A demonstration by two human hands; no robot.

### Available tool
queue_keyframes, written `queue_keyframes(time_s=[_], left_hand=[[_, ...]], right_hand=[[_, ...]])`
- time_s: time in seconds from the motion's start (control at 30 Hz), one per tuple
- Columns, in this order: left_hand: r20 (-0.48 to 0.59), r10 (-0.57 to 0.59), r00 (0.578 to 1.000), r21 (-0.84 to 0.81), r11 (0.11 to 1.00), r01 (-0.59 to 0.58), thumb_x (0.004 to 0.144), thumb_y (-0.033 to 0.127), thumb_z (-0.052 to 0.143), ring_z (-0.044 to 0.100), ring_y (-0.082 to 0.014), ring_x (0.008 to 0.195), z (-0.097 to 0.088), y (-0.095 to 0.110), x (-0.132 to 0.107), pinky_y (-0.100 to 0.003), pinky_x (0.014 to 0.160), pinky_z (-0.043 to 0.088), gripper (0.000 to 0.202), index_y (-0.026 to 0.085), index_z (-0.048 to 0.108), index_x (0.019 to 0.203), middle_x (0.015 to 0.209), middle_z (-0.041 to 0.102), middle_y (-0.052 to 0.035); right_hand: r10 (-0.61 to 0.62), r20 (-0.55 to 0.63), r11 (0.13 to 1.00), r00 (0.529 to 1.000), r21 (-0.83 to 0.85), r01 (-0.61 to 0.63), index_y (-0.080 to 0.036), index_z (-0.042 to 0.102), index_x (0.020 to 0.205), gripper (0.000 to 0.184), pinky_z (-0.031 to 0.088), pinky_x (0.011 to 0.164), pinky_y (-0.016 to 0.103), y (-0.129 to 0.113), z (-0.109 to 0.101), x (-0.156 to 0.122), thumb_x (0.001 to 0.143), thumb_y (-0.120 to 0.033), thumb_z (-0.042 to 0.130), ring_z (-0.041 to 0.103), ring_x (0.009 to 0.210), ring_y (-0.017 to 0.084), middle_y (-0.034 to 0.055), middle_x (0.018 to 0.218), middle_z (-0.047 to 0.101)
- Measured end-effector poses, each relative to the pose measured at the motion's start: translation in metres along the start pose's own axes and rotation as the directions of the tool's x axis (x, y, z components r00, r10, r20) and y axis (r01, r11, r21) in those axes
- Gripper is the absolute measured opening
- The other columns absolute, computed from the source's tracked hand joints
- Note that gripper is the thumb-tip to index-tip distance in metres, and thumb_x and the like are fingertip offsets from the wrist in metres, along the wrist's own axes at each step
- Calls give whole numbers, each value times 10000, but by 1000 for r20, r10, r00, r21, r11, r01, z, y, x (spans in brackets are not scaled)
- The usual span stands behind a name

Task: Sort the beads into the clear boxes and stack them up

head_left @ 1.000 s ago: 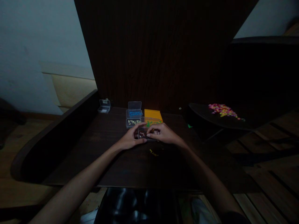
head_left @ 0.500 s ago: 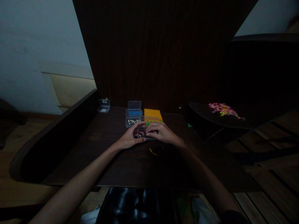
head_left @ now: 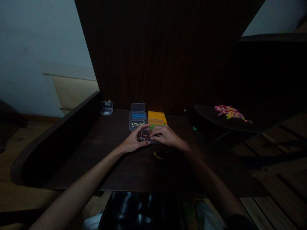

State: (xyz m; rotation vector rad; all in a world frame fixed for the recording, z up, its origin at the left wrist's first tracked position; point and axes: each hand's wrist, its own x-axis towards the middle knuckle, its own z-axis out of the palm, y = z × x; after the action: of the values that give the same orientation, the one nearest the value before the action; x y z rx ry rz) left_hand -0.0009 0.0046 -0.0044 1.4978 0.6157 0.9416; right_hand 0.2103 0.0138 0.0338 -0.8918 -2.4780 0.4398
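Note:
Both my hands meet over a small clear plastic box (head_left: 146,136) on the dark wooden table (head_left: 124,166). My left hand (head_left: 133,141) curls round the box's left side, thumb and fingers closed on it. My right hand (head_left: 166,136) covers its right side, with the fingers pressed on the lid. What the box holds is too dark to make out. Just behind it stand an open clear box (head_left: 137,119) with blue and pale small pieces and a yellow box (head_left: 157,116) with green pieces.
A few yellow bits (head_left: 157,156) lie on the table in front of my hands. Another small clear box (head_left: 106,108) sits at the far left corner. A heap of pink and yellow pieces (head_left: 229,112) lies on a dark surface to the right. A dark wood panel rises behind.
My right hand's fingers have shifted slightly across the box lid; my left hand stays where it was. The view has risen a touch.

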Motion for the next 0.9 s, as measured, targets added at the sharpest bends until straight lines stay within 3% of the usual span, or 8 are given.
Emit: queue_keyframes(time_s=[0.3,0.37,0.47,0.63,0.9], left_hand=[[3,14,1000,-11,1000,-14,687,219,789,575,-278,1175,-1,-4,1,-495,1029,433,729,213,444,1329,1374,496,-149],[-5,9,1000,-5,1000,-10,685,222,788,577,-279,1170,-1,-3,0,-498,1028,433,726,211,446,1325,1375,494,-149],[-16,2,1000,11,1000,-2,685,221,784,583,-275,1157,0,-2,0,-503,1027,432,725,212,445,1326,1361,505,-144],[-6,-3,1000,27,1000,3,688,210,781,591,-266,1144,-1,-2,0,-485,1004,449,730,214,437,1332,1343,522,-143],[-5,-28,1000,27,999,28,682,217,781,599,-263,1116,0,0,-1,-476,973,471,729,202,439,1326,1338,524,-142]], right_hand=[[77,-113,997,991,1,-77,-156,730,857,138,422,590,227,-16,-19,-10,853,-250,630,547,620,114,22,716,628],[90,-61,996,994,19,-89,-150,726,839,142,389,551,213,-20,-25,-16,845,-260,636,495,547,92,-6,640,596],[98,112,993,989,49,-104,-152,725,819,152,356,516,201,-25,-31,-27,830,-285,652,447,501,79,-31,579,550],[69,402,991,913,76,-109,-155,731,888,135,412,589,209,-30,-24,-46,829,-229,634,548,594,96,10,726,661],[112,424,994,899,-51,-100,-229,720,1001,183,435,810,276,-28,1,-63,837,-208,641,636,866,160,27,911,712]])
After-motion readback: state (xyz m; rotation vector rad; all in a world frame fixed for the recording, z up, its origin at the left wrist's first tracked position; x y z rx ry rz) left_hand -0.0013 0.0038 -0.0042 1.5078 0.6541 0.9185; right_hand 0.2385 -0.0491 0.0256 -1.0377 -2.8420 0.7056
